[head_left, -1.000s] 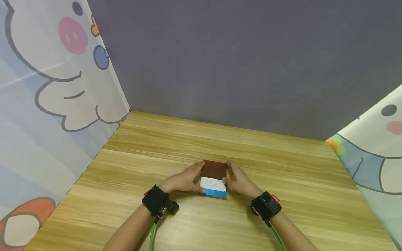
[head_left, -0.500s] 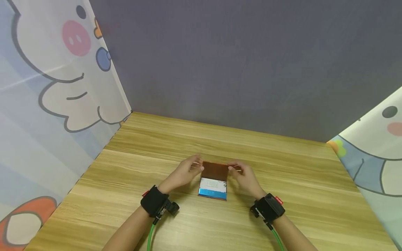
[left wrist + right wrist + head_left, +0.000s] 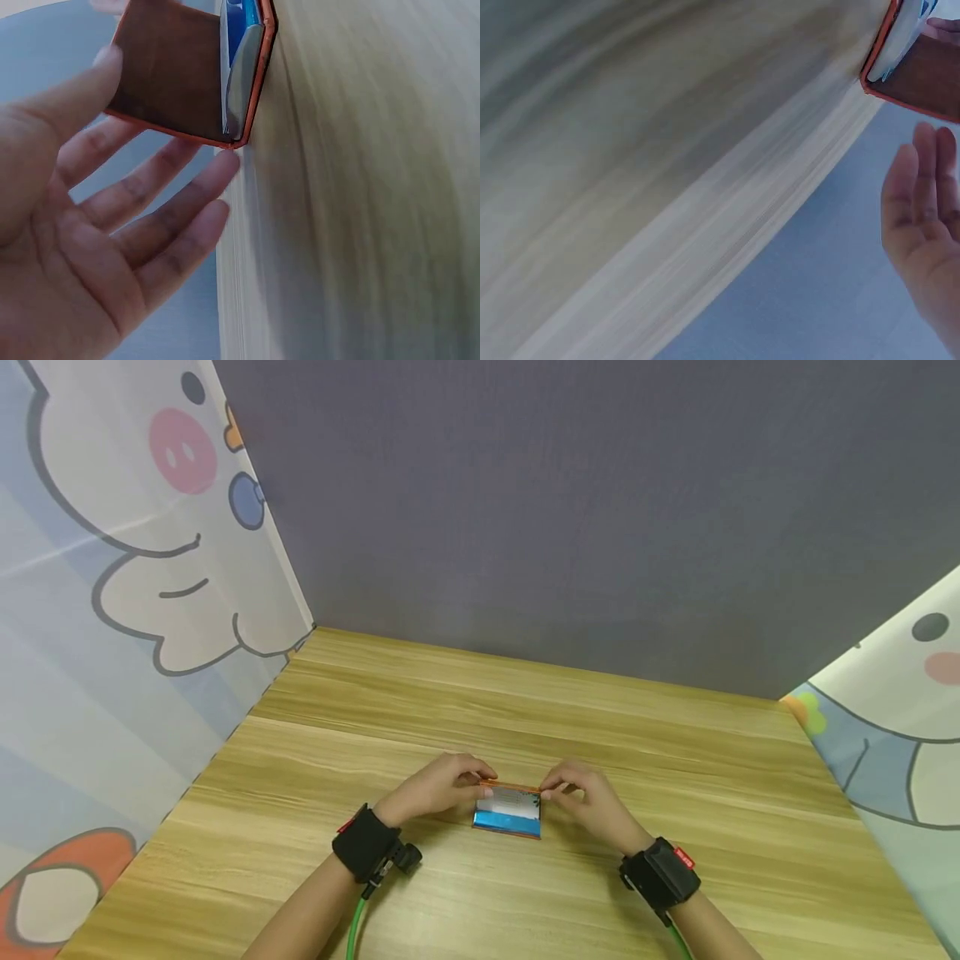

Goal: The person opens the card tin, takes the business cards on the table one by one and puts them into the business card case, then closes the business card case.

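A small orange-edged flip case (image 3: 507,821) lies in front of me, its white-and-blue inside facing up along the near part. Its brown flap (image 3: 169,75) stands raised at an angle over the inside in the left wrist view. My left hand (image 3: 438,787) pinches the flap's left corner, thumb on the inner face and fingers behind it. At the opposite corner my right hand (image 3: 592,797) pinches the flap between thumb and index finger. In the right wrist view several fingers (image 3: 925,187) extend just below the flap; the thumb is hidden there.
The case rests on a wood-grain table (image 3: 360,693). A grey partition (image 3: 570,510) rises behind it, and cartoon-printed cloths (image 3: 150,593) hang at both sides. Each wrist wears a black camera band (image 3: 366,842) with a green cable (image 3: 356,927).
The flap was lying back, away from me; both hands have taken its far corners and swung it up and toward me. The lower part of the case stays in place.
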Demonstrator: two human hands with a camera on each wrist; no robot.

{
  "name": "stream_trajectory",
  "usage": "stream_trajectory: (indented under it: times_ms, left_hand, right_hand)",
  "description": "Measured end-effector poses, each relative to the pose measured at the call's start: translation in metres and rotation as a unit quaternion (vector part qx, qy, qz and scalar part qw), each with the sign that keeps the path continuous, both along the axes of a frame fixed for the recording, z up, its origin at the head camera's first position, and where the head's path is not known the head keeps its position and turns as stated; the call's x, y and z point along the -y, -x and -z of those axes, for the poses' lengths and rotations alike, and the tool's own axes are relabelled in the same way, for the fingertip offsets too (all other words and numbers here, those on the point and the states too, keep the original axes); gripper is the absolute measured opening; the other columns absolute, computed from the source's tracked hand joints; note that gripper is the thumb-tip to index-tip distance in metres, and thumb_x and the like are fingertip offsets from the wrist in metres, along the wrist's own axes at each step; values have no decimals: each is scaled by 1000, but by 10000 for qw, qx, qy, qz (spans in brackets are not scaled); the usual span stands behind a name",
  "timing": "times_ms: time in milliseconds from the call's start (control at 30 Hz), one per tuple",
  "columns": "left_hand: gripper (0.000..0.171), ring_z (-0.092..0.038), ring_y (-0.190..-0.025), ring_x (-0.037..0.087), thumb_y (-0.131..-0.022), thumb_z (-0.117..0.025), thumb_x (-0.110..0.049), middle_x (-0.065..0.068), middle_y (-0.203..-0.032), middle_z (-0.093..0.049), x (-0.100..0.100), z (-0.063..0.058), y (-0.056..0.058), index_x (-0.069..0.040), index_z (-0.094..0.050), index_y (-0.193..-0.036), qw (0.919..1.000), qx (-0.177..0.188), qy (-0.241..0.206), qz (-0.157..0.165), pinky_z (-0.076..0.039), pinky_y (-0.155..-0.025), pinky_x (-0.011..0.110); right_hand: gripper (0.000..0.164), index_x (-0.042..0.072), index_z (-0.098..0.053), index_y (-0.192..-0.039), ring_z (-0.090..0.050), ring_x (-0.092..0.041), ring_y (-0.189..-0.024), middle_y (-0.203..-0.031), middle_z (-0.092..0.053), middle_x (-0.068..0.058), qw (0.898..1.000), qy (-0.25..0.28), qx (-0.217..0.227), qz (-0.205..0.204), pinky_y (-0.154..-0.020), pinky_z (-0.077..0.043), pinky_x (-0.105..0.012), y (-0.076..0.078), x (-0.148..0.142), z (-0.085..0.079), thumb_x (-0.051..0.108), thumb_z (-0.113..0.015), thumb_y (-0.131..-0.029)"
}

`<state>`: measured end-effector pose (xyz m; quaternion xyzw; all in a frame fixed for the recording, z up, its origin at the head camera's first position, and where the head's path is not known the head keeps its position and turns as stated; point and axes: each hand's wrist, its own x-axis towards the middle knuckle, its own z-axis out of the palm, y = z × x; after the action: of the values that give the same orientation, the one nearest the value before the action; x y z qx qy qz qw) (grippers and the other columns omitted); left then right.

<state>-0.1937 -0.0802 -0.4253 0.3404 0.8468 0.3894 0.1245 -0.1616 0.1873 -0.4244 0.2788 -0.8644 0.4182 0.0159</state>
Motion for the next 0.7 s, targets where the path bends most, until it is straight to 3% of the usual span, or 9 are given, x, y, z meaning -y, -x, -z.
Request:
stream_trajectory:
  times_ms: [167, 300, 467, 700]
  left_hand:
    - [48, -56, -108, 19, -85, -63, -34, 7, -120, -59, 0, -2, -3, -5, -56, -123, 9978, -83, 555, 346, -46, -92, 33]
    - [58, -51, -113, 19, -79, -71, -33, 5, -124, -55, -2, -3, -6, -7, -52, -127, 9942, -236, 965, 400, -42, -97, 35]
    - [67, -48, -115, 21, -71, -78, -32, 4, -124, -52, -7, -2, -11, -10, -51, -128, 9887, -576, 1357, 286, -41, -97, 36]
    - [67, -48, -112, 20, -68, -80, -31, 3, -121, -52, -10, -1, -13, -11, -53, -126, 9853, -805, 1496, 160, -43, -95, 35]
  right_hand:
    - [24, 14, -61, -107, -58, -19, -101, -109, -61, 0, 9980, -473, 336, -235, -84, -49, -36, -5, -2, -1, 21, -66, -84]
    - [41, 11, -55, -118, -54, -22, -112, -119, -58, -3, 9932, -1034, 485, -244, -92, -45, -41, -10, 1, 0, 26, -68, -82]
    - [47, 9, -55, -119, -52, -23, -115, -121, -56, -5, 9859, -1643, 39, -306, -95, -44, -40, -13, 6, 6, 28, -71, -79]
    - [49, 9, -56, -117, -53, -24, -114, -122, -55, -7, 9790, -1975, -442, -224, -93, -46, -41, -16, 10, 10, 29, -74, -76]
